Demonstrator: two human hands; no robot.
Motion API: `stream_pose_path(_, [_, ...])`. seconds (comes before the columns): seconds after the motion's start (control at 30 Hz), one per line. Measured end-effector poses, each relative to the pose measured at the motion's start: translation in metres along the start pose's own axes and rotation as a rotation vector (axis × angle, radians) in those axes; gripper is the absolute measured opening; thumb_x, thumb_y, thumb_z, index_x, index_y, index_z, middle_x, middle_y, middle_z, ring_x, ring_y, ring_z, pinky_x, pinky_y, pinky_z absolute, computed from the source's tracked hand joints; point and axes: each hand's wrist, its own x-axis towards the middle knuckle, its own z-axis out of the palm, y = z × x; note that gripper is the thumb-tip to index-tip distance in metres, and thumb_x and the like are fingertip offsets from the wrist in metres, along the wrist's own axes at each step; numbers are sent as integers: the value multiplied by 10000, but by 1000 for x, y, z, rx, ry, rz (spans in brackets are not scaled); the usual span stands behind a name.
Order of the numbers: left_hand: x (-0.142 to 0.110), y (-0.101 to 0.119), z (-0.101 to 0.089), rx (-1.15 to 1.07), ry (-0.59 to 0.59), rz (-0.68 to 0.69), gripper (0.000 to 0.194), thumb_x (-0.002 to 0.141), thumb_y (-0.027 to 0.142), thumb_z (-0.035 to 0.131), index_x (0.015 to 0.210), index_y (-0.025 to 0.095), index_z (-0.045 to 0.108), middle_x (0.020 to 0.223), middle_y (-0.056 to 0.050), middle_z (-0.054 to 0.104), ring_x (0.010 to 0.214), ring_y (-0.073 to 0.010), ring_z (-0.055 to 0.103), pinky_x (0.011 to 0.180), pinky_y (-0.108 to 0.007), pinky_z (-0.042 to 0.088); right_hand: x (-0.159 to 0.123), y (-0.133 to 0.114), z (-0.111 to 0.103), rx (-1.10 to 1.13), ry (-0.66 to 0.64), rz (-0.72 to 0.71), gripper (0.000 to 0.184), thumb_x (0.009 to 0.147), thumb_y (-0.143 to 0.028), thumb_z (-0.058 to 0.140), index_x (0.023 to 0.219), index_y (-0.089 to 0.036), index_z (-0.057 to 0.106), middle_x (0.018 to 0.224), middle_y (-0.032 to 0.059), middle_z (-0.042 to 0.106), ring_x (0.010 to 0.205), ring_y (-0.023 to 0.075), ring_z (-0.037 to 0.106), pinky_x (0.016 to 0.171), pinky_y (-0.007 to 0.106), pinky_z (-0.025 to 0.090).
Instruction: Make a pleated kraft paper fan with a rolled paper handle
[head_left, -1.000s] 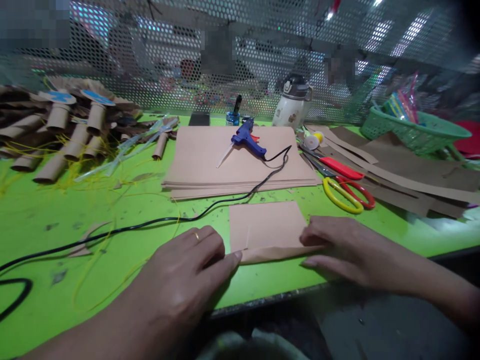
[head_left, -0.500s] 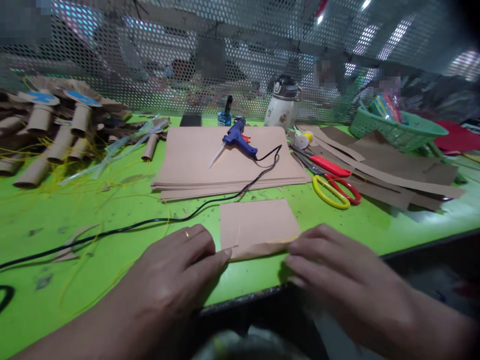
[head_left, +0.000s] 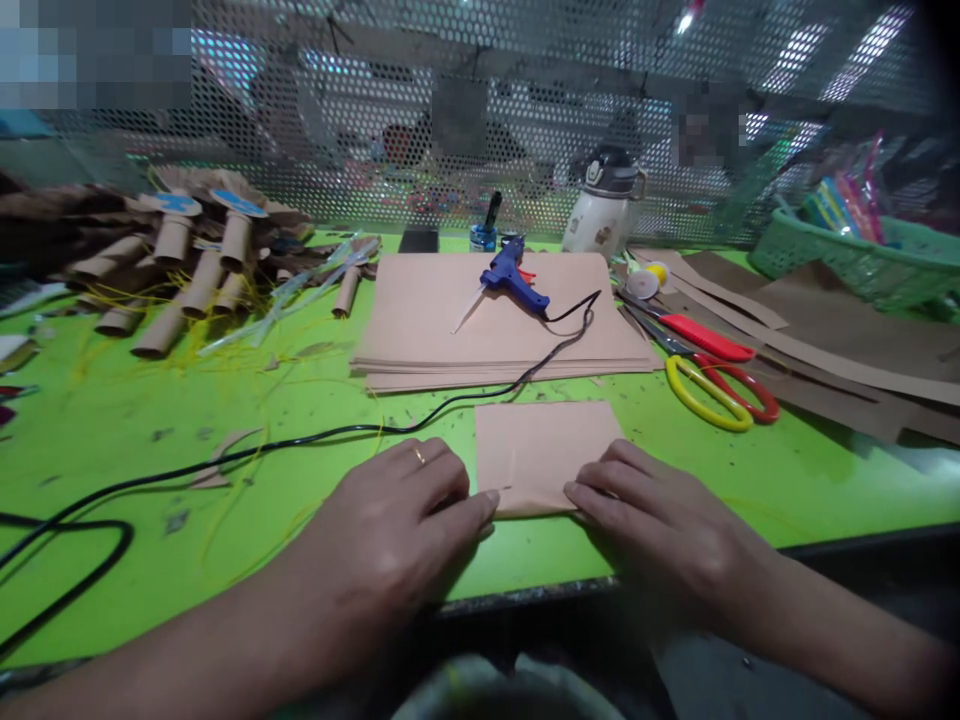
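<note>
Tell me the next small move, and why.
I'd probably press along the near edge of the paper with the right hand: that edge looks slightly curled, the right fingers touch it, and the left hand has its thumb at the near-left corner.

Matt, smooth brown paper sheet (head_left: 546,440) at lower centre; glossy green bench (head_left: 720,465); blue plastic glue gun (head_left: 510,275) at centre; perforated metal screen (head_left: 360,130) above.

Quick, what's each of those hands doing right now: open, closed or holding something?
Left hand: fingers curled, thumb on the brown paper sheet at its near left corner; grip unclear.
Right hand: fingertips at the sheet's near edge; grip unclear.
</note>
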Motion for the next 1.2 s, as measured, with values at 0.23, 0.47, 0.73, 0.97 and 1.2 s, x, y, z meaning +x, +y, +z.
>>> stream_pose_path(0.23, [2, 4, -5, -7, 67, 106, 201, 855, 95, 524, 1038, 67, 601, 778, -114, 603, 779, -230, 541, 678, -404, 470, 0, 7, 1, -18, -55, -7, 271, 936, -69, 393, 1106, -120, 599, 884, 117, 620, 817, 210, 522, 694, 356, 445])
stream_pose_path(0.47, [4, 1, -3, -20, 61, 63, 185, 896, 131, 494, 1042, 159, 604, 862, -89, 632, 835, -200, 567, 737, -360, 475, 6, 8, -3, -46, -155, -52, 348, 966, -119, 407, 1302, -106, 494, 851, 85, 584, 742, 197, 451, 632, 344, 360])
stream_pose_path(0.73, [13, -4, 3, -9, -72, -69, 138, 899, 159, 512, 802, 178, 608, 762, -39, 543, 693, -174, 429, 602, -321, 333, 13, 17, -4, -79, -231, 2, 318, 931, -106, 443, 1227, -181, 533, 878, 72, 566, 783, 203, 457, 664, 324, 356])
stream_pose_path(0.97, [36, -13, -17, -239, -357, -207, 264, 959, 253, 420, 830, 177, 638, 818, -48, 586, 772, -168, 525, 653, -283, 399, 18, 25, -2, -84, -254, 62, 250, 928, -145, 518, 1151, -247, 567, 822, 23, 514, 731, 171, 437, 591, 288, 278])
stream_pose_path(1.2, [25, -10, -11, -271, -265, -329, 174, 921, 267, 500, 874, 192, 651, 785, -33, 585, 741, -171, 526, 631, -284, 377, 21, 26, -4, -26, -284, 102, 258, 932, -134, 505, 1150, -256, 572, 821, 16, 510, 709, 156, 428, 594, 286, 267])
